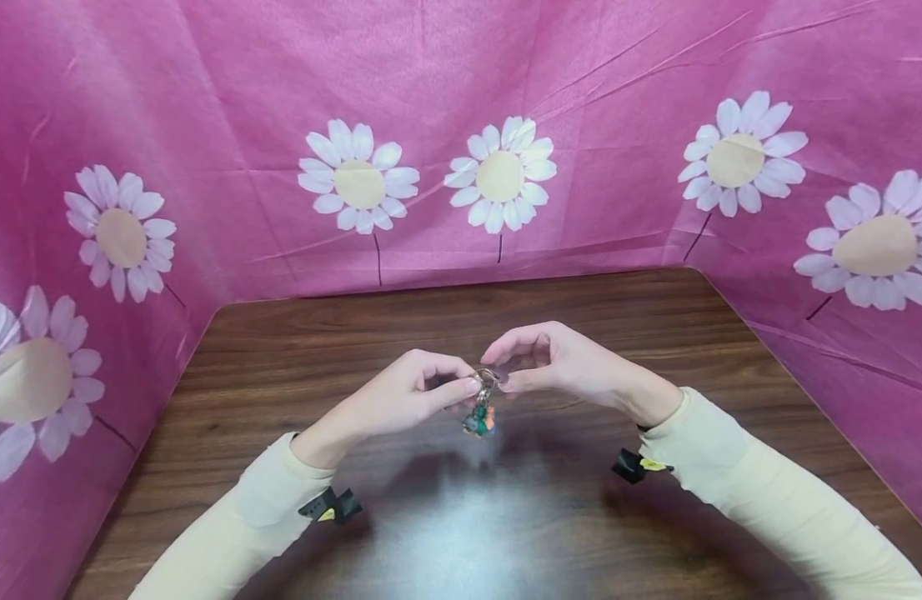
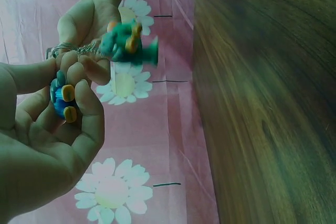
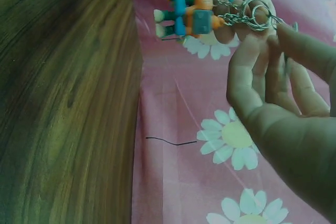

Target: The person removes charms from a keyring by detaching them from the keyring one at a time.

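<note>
Above a dark wood-grain table (image 1: 281, 333), a person's two bare hands meet over a bunch of metal key rings (image 3: 256, 14), held up in the air between them. The left hand (image 1: 404, 387) pinches the rings between thumb and fingertips; a small blue figure (image 2: 64, 100) with yellow feet shows among its curled fingers. The right hand (image 1: 573, 362) has thumb and forefinger pressed together on the opposite side of the same rings, its other fingers bent inward.

Short chains (image 3: 228, 19) run from the rings to toy charms dangling over the table — an orange figure (image 3: 202, 20) with a grey block and a green cylinder, and a green figure (image 2: 126, 43), blurred in the left wrist view. How many rings overlap cannot be told.

Pale yellow sleeves (image 1: 731, 467) cover both forearms, with a black device (image 1: 629, 465) at each cuff. Pink cloth (image 1: 431, 50) printed with white daisies walls the table's back and sides — light glares off the tabletop near the person.
</note>
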Demonstrator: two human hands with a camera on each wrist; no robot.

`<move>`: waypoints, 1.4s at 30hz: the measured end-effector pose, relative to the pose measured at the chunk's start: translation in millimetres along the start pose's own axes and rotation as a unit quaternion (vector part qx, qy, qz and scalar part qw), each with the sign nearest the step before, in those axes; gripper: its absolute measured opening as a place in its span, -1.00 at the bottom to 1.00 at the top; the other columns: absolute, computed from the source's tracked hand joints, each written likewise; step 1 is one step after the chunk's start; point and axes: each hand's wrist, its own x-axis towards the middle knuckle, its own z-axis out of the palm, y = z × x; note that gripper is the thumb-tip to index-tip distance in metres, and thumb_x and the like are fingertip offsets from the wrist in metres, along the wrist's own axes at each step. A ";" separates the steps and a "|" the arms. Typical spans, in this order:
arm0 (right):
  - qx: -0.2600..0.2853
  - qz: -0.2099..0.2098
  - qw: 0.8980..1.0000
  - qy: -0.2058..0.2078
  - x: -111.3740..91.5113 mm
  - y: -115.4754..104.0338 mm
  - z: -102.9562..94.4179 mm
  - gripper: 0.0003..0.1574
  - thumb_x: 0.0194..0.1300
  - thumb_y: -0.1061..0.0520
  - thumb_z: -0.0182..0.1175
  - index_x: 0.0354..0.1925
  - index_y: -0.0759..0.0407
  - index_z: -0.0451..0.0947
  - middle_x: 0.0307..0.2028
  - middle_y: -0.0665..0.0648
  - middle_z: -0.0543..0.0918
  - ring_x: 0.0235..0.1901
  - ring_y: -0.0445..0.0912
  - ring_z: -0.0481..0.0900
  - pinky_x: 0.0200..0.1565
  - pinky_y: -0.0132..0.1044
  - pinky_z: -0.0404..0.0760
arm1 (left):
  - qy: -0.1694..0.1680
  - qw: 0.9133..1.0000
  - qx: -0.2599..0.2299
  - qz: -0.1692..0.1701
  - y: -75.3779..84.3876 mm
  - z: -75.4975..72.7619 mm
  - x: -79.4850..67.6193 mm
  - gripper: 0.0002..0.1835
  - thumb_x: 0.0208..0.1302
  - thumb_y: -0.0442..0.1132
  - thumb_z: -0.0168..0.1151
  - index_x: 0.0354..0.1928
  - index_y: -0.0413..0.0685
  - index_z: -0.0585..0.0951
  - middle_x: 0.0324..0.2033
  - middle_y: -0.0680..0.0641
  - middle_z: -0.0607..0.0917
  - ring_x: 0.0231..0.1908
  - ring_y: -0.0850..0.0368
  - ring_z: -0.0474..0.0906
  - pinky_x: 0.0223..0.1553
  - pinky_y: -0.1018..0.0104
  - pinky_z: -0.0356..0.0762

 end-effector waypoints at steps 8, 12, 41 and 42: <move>0.049 0.005 0.997 -0.063 -2.0 -1.7 -3.5 -0.51 0.30 0.40 0.28 0.20 0.40 0.49 -0.06 0.30 0.70 -0.25 0.05 0.73 -0.11 0.02 0.73 | 0.012 1.000 0.005 -0.004 1.7 -1.4 -1.8 -0.84 0.49 -0.27 0.19 -0.14 -0.15 0.73 -0.34 -0.11 0.76 -0.28 -0.04 0.68 -0.17 0.14 0.72; 0.036 0.020 0.998 -0.054 -1.8 -2.4 0.8 -0.53 0.36 0.29 0.30 0.20 0.35 0.50 -0.06 0.30 0.70 -0.21 0.14 0.73 -0.07 0.13 0.70 | 0.018 1.000 0.011 -0.003 2.1 -1.3 -2.3 -0.85 0.49 -0.27 0.20 -0.12 -0.12 0.73 -0.34 -0.08 0.75 -0.26 -0.10 0.69 -0.18 0.15 0.72; -0.016 0.008 0.997 0.077 3.0 9.0 18.0 -0.76 0.30 0.25 0.40 -0.07 0.29 0.67 -0.18 0.27 0.74 -0.29 0.19 0.74 -0.14 0.14 0.72 | 0.074 0.996 0.054 -0.006 -4.3 1.1 -0.5 -0.85 0.49 -0.22 0.21 -0.12 -0.03 0.75 -0.32 0.04 0.78 -0.28 0.01 0.71 -0.21 0.22 0.71; -0.023 0.003 0.996 0.080 3.1 9.2 18.2 -0.78 0.30 0.25 0.40 -0.08 0.27 0.69 -0.18 0.26 0.74 -0.31 0.17 0.73 -0.16 0.13 0.72 | 0.073 0.996 0.051 -0.007 -4.8 1.3 -0.2 -0.85 0.49 -0.22 0.21 -0.13 -0.05 0.74 -0.32 0.03 0.78 -0.27 -0.01 0.71 -0.21 0.22 0.71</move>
